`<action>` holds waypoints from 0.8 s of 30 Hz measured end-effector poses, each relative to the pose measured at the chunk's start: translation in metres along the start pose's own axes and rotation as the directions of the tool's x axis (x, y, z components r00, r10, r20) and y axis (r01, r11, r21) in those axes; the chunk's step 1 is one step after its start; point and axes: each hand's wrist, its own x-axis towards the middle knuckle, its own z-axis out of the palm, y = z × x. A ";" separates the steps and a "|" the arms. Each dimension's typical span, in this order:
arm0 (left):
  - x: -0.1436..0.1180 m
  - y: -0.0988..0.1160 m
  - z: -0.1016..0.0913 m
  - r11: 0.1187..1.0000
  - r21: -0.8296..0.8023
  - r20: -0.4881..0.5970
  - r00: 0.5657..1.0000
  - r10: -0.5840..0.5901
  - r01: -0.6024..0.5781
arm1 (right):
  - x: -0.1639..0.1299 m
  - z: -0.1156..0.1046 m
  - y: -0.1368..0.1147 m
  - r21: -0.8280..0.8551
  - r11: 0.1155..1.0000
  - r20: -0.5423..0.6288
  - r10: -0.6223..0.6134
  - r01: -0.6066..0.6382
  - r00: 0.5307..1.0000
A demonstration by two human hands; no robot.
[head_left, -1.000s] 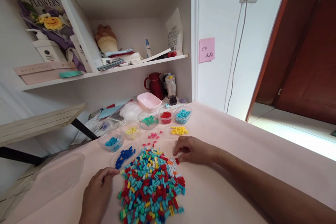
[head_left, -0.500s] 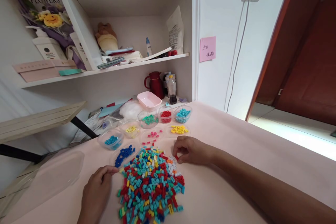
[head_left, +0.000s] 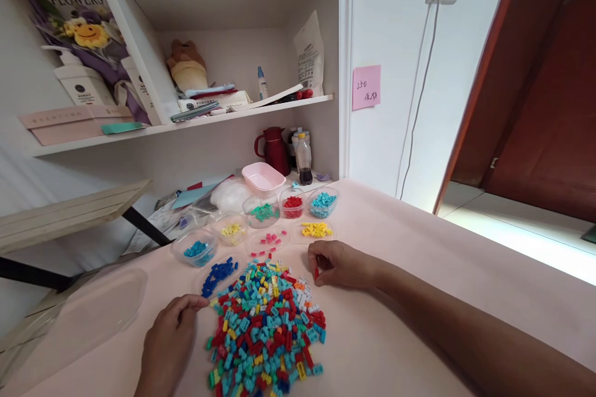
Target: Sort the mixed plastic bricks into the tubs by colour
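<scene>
Small red brick (head_left: 316, 273) pinched in right hand (head_left: 342, 265) fingertips, just above the table (head_left: 419, 273) at the far-right edge of the mixed brick pile (head_left: 267, 325). Left hand (head_left: 170, 338) loosely curled, holding nothing — fingertips touching the pile's near-left edge. Sorted tubs beyond — blue bricks (head_left: 218, 273), red tub (head_left: 293, 203).

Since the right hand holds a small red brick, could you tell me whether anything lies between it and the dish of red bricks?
Between the right hand and the red dish lies only the low dish of yellow bricks.
</scene>
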 end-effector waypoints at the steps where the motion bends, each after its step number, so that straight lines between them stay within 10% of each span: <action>1: 0.000 0.000 0.000 1.000 -0.001 0.002 1.000 0.000 0.000 | 0.000 0.000 0.000 -0.004 1.000 -0.002 -0.003 0.003 1.000; 13: 0.000 0.002 -0.001 1.000 -0.010 0.015 1.000 -0.025 0.025 | 0.005 0.012 -0.005 -0.229 0.971 -0.204 -0.123 0.074 0.971; 24: 0.000 -0.003 0.000 1.000 -0.020 0.020 1.000 -0.011 0.011 | -0.001 0.003 -0.003 -0.273 0.956 -0.101 -0.145 0.113 0.984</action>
